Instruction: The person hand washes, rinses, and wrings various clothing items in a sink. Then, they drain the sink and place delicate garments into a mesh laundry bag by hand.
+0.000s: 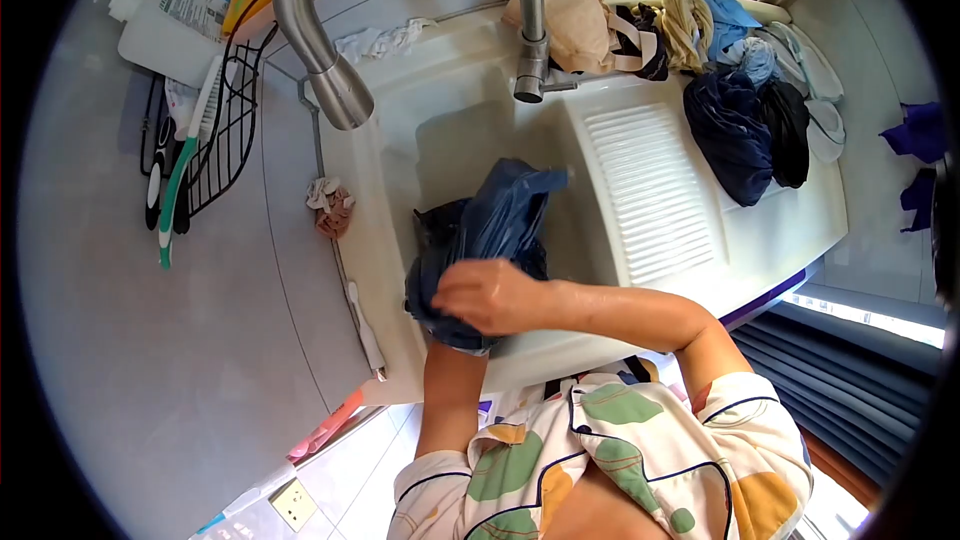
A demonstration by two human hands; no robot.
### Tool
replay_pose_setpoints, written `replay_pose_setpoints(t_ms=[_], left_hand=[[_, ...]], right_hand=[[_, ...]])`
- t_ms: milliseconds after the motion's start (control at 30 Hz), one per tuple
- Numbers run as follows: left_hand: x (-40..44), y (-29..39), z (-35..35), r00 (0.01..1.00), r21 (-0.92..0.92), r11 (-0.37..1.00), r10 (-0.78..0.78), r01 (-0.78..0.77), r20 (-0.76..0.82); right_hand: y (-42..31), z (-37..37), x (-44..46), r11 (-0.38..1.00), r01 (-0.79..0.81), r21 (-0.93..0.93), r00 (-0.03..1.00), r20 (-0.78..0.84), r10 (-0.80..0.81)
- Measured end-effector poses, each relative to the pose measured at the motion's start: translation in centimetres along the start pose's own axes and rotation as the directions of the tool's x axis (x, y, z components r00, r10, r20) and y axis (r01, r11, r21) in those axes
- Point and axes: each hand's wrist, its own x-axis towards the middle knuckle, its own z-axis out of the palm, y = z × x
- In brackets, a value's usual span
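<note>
A wet dark blue garment [505,215] is bunched up in the near part of the white sink basin [460,100]. My right hand [490,297] reaches across from the right, its fingers curled and closed on the near part of the cloth; the fingertips are slightly blurred. From below, my left forearm [455,390] goes up into the same garment. The cloth covers my left hand, so its fingers do not show.
A steel faucet [325,60] and a second tap [530,70] overhang the basin. Right of it are a ribbed washboard [655,190] and piled dark clothes [730,135]. A toothbrush [366,330] lies on the left rim, below a wire rack [235,130] with bottles and brushes.
</note>
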Motion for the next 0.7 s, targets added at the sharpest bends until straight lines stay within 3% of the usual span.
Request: replay_pose_setpoints(t_ms=[133,200,233,300,333,400,500,533,567,600,633,667,700], left_hand=[[0.7,0.0,0.1,1.0,-0.009,1.0,-0.005,0.005,0.008],[1.0,0.0,0.1,1.0,-0.019,1.0,-0.012,0.013,0.019],[1.3,0.0,0.1,0.999,-0.022,1.0,-0.016,0.017,0.029],[2.1,-0.4,0.4,0.998,-0.033,0.999,-0.034,0.036,0.054],[2.8,-0.9,0.7,0.997,-0.048,0.998,-0.044,0.047,0.069],[4.1,-2.3,1.9,0.986,-0.084,0.992,-0.084,0.097,0.141],[5.3,-4.7,3.8,0.919,-0.089,0.966,-0.2,0.242,0.339],[5.1,-5.2,4.1,0.882,-0.073,0.955,-0.235,0.288,0.408],[4.6,-5.6,4.4,0.845,-0.045,0.947,-0.261,0.317,0.467],[4.0,-5.6,4.5,0.809,-0.022,0.941,-0.279,0.339,0.517],[3.2,-5.5,4.7,0.776,-0.007,0.936,-0.288,0.352,0.561],[2.8,-5.4,4.5,0.745,0.013,0.933,-0.295,0.359,0.599],[2.7,-5.1,3.7,0.722,0.027,0.933,-0.296,0.359,0.626]], right_hand=[[-1.4,0.2,-0.2,0.994,-0.058,0.092,0.997,0.049,0.053],[-1.8,-0.3,-1.3,0.954,-0.231,0.19,0.973,0.055,0.224],[-2.2,-0.6,-1.9,0.954,-0.23,0.194,0.973,0.057,0.223],[-2.8,-1.4,-2.7,0.981,-0.127,-0.146,0.983,0.113,0.144],[-1.7,-0.8,-3.2,0.982,-0.118,-0.146,0.984,0.119,0.136],[1.5,0.7,-4.1,0.868,-0.097,-0.486,0.991,0.031,0.129],[4.5,-0.7,-3.0,0.81,-0.139,-0.569,0.989,-0.032,0.147],[5.0,-2.0,-2.5,0.789,-0.259,-0.557,0.962,-0.075,0.264],[8.1,-3.7,-3.3,0.83,-0.49,-0.268,0.87,-0.21,0.446],[10.1,-4.4,-4.0,0.847,-0.474,-0.239,0.853,-0.363,0.375],[11.7,-5.4,-5.0,0.637,-0.737,-0.226,0.649,-0.499,0.574],[14.2,-6.3,-7.1,0.47,-0.862,-0.192,0.498,-0.492,0.714],[13.7,-6.5,-8.0,0.543,-0.832,-0.11,0.529,-0.448,0.72]])
